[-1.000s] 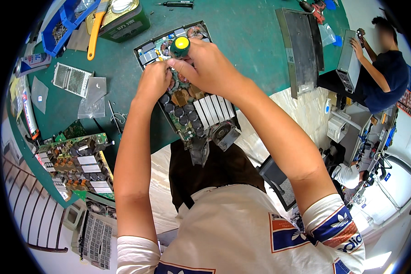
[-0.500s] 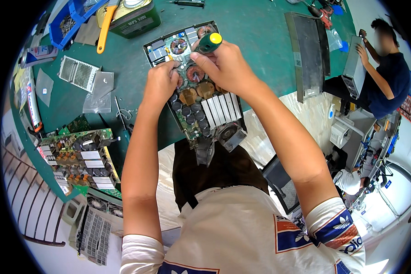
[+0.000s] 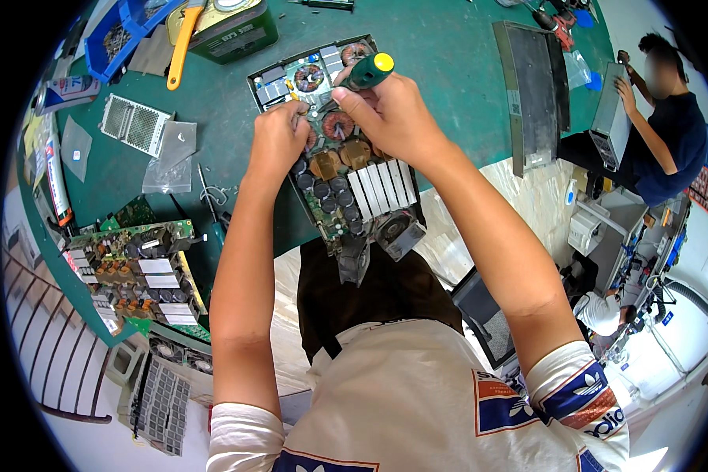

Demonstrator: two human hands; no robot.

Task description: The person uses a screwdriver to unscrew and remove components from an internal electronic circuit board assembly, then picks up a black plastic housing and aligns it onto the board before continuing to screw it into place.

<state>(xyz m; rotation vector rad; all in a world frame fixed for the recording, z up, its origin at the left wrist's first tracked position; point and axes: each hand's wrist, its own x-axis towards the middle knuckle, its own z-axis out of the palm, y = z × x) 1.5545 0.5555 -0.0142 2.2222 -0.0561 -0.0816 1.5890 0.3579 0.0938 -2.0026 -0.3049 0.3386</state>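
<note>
got unit [image 3: 340,157] on green bench [image 3: 448,86], jutting past near edge. clamping screwdriver [image 3: 368,72] by handle in right hand [image 3: 393,118], tilted over unit. curling left hand [image 3: 279,138] at unit's left side; can't tell if pinching anything. seeing vent plate [image 3: 136,126] and board [image 3: 145,271] to left, metal cover [image 3: 531,102] to right.

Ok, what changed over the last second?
Right hand shifted right over the circuit board, away from the left hand; the green-handled screwdriver it grips now leans further right. Nothing visibly grabbed or released. Circuit board and perforated metal panel stayed put.
</note>
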